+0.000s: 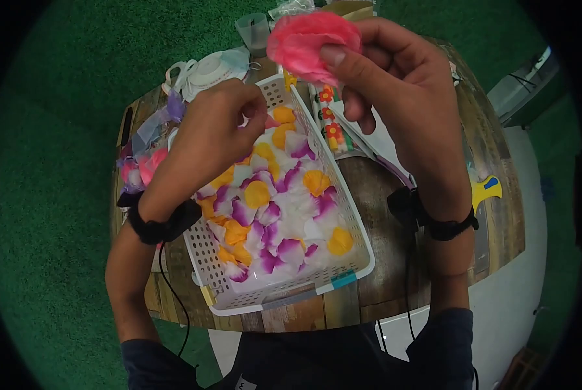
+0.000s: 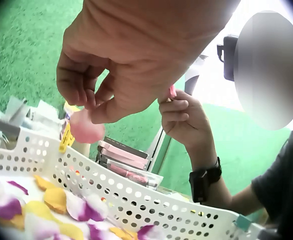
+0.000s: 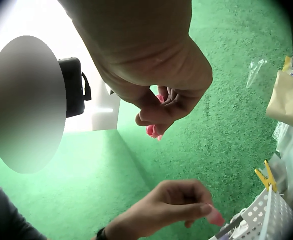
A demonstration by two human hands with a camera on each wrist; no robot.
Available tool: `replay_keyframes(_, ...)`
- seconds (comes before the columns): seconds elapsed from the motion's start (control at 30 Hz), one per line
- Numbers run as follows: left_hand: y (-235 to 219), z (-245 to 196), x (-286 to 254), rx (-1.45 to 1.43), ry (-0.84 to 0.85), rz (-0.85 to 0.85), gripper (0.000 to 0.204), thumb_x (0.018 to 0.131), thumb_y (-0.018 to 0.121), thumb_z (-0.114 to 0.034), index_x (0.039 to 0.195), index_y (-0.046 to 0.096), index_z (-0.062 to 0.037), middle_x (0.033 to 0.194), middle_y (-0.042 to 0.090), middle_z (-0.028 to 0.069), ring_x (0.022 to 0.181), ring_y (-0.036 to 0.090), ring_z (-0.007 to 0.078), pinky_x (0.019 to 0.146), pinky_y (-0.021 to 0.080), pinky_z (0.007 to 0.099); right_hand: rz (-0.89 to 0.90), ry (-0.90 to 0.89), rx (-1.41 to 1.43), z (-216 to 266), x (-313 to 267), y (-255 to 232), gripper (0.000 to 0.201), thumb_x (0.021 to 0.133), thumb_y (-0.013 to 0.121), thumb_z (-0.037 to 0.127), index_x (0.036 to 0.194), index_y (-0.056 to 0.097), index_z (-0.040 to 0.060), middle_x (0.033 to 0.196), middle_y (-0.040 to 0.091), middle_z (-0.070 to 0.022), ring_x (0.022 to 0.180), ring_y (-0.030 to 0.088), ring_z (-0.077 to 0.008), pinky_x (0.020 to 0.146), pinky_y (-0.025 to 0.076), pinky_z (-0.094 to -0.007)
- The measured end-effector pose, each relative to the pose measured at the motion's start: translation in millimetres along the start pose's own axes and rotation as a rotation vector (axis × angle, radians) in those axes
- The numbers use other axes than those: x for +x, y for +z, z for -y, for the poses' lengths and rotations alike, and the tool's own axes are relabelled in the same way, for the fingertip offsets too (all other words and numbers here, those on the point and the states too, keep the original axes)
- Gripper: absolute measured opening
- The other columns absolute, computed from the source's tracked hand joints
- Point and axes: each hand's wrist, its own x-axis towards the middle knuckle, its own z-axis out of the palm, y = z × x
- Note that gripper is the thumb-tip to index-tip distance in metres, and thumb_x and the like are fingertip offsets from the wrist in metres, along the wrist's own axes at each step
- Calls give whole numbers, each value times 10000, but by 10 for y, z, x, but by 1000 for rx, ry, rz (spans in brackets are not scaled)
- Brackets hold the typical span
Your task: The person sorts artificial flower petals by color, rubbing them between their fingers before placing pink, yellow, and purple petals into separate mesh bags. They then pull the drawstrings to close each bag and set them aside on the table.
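Observation:
Pink petals in a layered bunch [image 1: 314,47] are pinched between thumb and fingers of the right hand [image 1: 401,91], raised above the basket's far right side. The left hand [image 1: 216,127] is over the basket's far left part; in the left wrist view its thumb and fingertips pinch one pale pink petal [image 2: 86,127]. Below, the white perforated basket [image 1: 362,244] holds white-purple petals [image 1: 242,211] and orange-yellow petals [image 1: 257,194]. In the right wrist view, the right hand [image 3: 166,107] hides most of the pink bunch [image 3: 154,131].
A yellow clip [image 2: 66,138] sits on the basket's rim. Left of the basket lie pink and purple bundles [image 1: 149,166]. Beyond are a white reel [image 1: 208,73] and a clear cup [image 1: 253,34]. Patterned packs [image 1: 330,117] and a yellow-handled tool [image 1: 487,190] are on the right.

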Motion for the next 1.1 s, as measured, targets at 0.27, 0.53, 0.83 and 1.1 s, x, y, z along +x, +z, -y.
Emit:
replay_keyframes(0.27, -258, -255, -205, -389, -159, 37, 61, 842, 673, -62, 856, 642, -12, 794, 618, 34, 708, 610, 140, 620, 469, 295, -22, -12, -41, -46, 38, -18, 236, 894, 713, 135, 1074, 657, -9, 697, 638, 5, 528, 546, -13, 423, 377, -165)
replay_keyframes(0.53, -166, -551, -151, -790, 88, -169, 62, 882, 653, -9, 932, 620, 7, 1143, 517, 55, 1003, 549, 106, 891, 446, 260, 81, -58, -94, -213, 0, 61, 225, 890, 694, 66, 1086, 636, -29, 907, 698, -46, 720, 626, -44, 569, 469, -173)
replay_keyframes(0.83, 37, -487, -12, -847, 70, -375, 141, 864, 726, -76, 961, 665, 6, 1176, 493, 88, 915, 537, 76, 838, 452, 230, 121, 121, 92, -30, -39, 95, 210, 903, 665, 94, 1088, 626, 1, 826, 684, -25, 578, 599, -31, 456, 422, -146)
replay_keyframes(1.1, 4, -452, 6, -734, 122, -426, 133, 856, 720, -30, 943, 626, 4, 1141, 522, 87, 967, 565, 95, 802, 500, 245, 164, 133, 183, -2, -36, 44, 199, 924, 655, 90, 1069, 643, -44, 838, 678, -31, 621, 588, -32, 529, 489, -182)
